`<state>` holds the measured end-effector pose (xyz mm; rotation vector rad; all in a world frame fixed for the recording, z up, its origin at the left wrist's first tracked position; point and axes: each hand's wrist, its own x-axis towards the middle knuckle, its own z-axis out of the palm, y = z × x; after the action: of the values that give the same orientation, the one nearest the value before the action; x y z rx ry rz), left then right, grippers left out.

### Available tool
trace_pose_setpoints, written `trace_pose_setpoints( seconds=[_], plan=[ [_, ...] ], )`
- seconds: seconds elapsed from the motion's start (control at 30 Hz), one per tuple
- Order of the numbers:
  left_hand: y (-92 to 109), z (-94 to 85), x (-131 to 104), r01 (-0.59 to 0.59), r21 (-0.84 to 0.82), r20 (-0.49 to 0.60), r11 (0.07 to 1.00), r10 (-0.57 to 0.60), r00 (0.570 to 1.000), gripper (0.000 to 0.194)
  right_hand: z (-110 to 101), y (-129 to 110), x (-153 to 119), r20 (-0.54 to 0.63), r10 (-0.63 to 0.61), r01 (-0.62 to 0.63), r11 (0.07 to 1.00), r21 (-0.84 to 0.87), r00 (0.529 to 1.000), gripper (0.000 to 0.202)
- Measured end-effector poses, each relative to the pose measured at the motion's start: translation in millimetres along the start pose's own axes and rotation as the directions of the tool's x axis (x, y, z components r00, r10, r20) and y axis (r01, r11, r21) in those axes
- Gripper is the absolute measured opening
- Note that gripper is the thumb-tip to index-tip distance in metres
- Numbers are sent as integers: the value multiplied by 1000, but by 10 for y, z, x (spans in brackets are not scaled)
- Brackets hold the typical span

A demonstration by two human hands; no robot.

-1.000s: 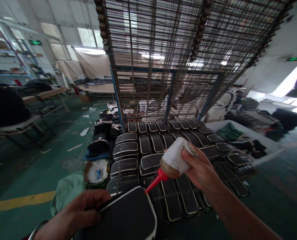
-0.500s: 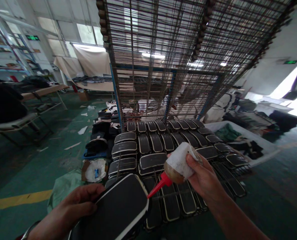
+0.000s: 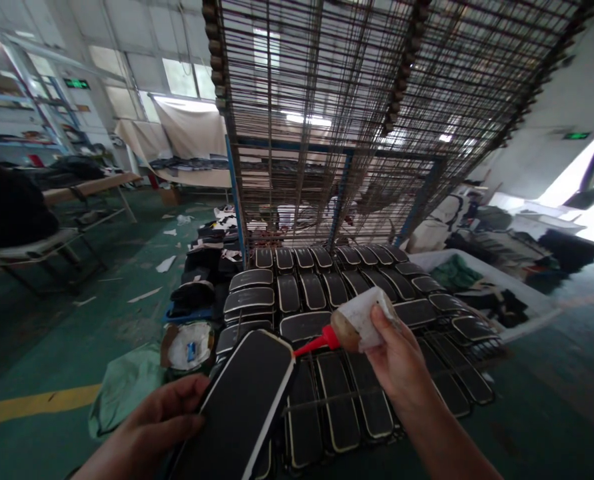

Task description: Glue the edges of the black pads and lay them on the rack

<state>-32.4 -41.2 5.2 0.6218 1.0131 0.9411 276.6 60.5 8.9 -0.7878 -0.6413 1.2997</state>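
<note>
In the head view, our left fingers (image 3: 177, 393) clamp a black panel (image 3: 241, 400) by its nine o'clock edge, the panel lying at their three o'clock. Our right fingers (image 3: 385, 325) clamp a bottle (image 3: 357, 319), whose red nozzle (image 3: 321, 341) ends at the panel's two o'clock corner.

Left hand (image 3: 151, 427) pinching, right hand (image 3: 397, 353) gripping — higher

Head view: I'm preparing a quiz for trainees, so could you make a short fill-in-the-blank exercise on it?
The right hand holds a bottle with a nozzle coloured ____.
The left hand grips a panel; the number of hands on the bottle is ____.
The stripe on the green floor is coloured ____.
Missing words: red; one; yellow.
</note>
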Motion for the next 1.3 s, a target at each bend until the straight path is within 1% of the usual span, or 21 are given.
trace_pose_setpoints(
  seconds=[0.13,0.27,0.4,0.6,0.7,0.83,0.93,1.1,1.2,1.3],
  plan=[
    [13,18,-12,11,-36,-16,999,-11,1000,18,21,22,-60,-5,14,-14,1000,-4,1000,27],
    [-21,-2,-8,15,-46,6,999,-15,1000,17,35,77,-138,-12,23,-24,1000,-12,1000,28],
    [-38,14,-15,0,-86,-61,996,-5,998,18,46,136,-224,-7,26,-26,999,-36,1000,26],
    [-21,32,-17,27,-99,-82,995,-35,996,19,49,191,-348,36,33,-31,998,-51,999,21],
    [-43,23,-9,10,-123,-117,992,-24,993,19,51,211,-405,50,64,-61,996,-63,997,26],
    [-67,-2,0,17,-154,-113,988,-35,993,18,66,243,-491,68,85,-79,993,-85,994,34],
    [-68,-17,8,21,-163,-121,986,-41,992,18,66,281,-550,58,110,-104,990,-95,992,38],
    [-61,-8,30,-11,-156,-183,988,-18,983,19,49,357,-618,42,123,-118,987,-107,992,42],
    [-53,-3,40,-21,-165,-241,986,-20,970,22,58,382,-657,26,146,-142,982,-122,989,46],
    [-45,-17,47,-33,-146,-288,989,-11,957,24,78,389,-695,88,169,-155,977,-145,982,43]
  ],
)
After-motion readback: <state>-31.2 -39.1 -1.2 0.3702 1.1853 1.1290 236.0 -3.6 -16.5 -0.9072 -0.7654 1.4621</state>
